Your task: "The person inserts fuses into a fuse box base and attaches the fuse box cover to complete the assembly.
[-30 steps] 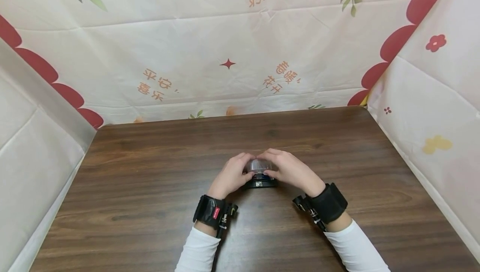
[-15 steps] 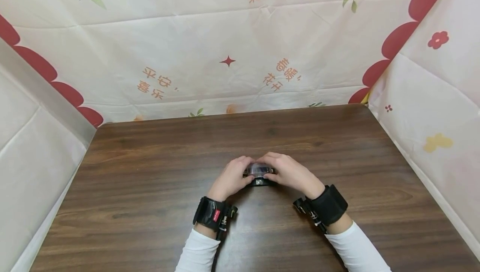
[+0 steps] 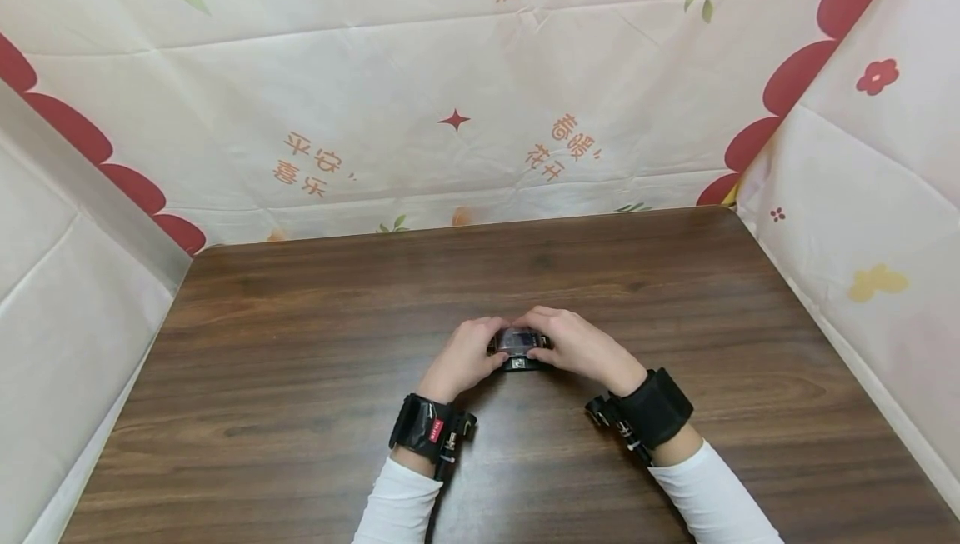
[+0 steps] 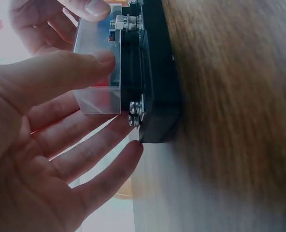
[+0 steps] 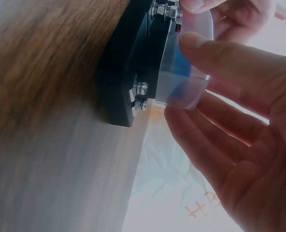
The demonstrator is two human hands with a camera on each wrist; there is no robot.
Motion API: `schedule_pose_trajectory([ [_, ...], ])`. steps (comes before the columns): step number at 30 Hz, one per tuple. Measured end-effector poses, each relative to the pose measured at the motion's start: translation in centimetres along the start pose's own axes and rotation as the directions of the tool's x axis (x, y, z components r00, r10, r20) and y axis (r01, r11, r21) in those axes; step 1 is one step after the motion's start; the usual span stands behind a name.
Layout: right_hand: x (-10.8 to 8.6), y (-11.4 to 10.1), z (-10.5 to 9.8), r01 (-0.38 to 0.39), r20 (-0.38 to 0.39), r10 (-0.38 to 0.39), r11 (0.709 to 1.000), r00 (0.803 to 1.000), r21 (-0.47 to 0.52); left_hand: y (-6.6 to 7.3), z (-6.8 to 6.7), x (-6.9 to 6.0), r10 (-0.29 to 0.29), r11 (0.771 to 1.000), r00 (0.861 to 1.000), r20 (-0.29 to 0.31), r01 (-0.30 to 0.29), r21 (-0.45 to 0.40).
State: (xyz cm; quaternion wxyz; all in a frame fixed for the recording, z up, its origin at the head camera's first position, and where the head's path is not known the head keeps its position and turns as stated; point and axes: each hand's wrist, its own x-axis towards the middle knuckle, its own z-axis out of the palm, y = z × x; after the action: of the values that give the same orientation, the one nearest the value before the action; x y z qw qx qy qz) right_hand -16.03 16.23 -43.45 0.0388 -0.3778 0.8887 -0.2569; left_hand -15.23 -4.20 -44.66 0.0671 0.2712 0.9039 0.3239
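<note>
A small device with a black base (image 3: 520, 365) stands on the table, with a clear plastic cover (image 3: 517, 341) over its upper part. My left hand (image 3: 459, 361) grips the cover from the left, thumb on the near face. On the opposite side, my right hand (image 3: 583, 350) pinches the same cover. Metal screw terminals (image 4: 134, 108) stick out of the base in the left wrist view, and something red shows through the cover. Blue shows through the cover (image 5: 179, 92) in the right wrist view. The fingertips behind the cover are partly hidden.
The brown wood-grain table (image 3: 315, 302) extends around the device on every side. A white printed cloth (image 3: 420, 77) hangs behind its far edge, and more cloth (image 3: 862, 194) borders the right. Black straps with small cameras (image 3: 651, 411) circle both wrists.
The clear cover has come down lower over the black base, and both hands have moved down slightly with it. During the last half second they hardly moved.
</note>
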Motion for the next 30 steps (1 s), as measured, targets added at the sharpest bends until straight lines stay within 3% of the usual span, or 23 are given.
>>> schedule_pose_trajectory([
  [22, 0.05, -0.12, 0.16, -0.062, 0.003, 0.062, 0.998, 0.998, 0.001, 0.29, 0.07, 0.43, -0.052, 0.998, 0.999, -0.005, 0.052, 0.028],
  [30, -0.02, -0.21, 0.42, -0.066, -0.001, 0.066, 0.998, 0.998, -0.015, 0.39, 0.07, 0.5, -0.046, 0.998, 0.999, -0.012, 0.046, 0.052],
])
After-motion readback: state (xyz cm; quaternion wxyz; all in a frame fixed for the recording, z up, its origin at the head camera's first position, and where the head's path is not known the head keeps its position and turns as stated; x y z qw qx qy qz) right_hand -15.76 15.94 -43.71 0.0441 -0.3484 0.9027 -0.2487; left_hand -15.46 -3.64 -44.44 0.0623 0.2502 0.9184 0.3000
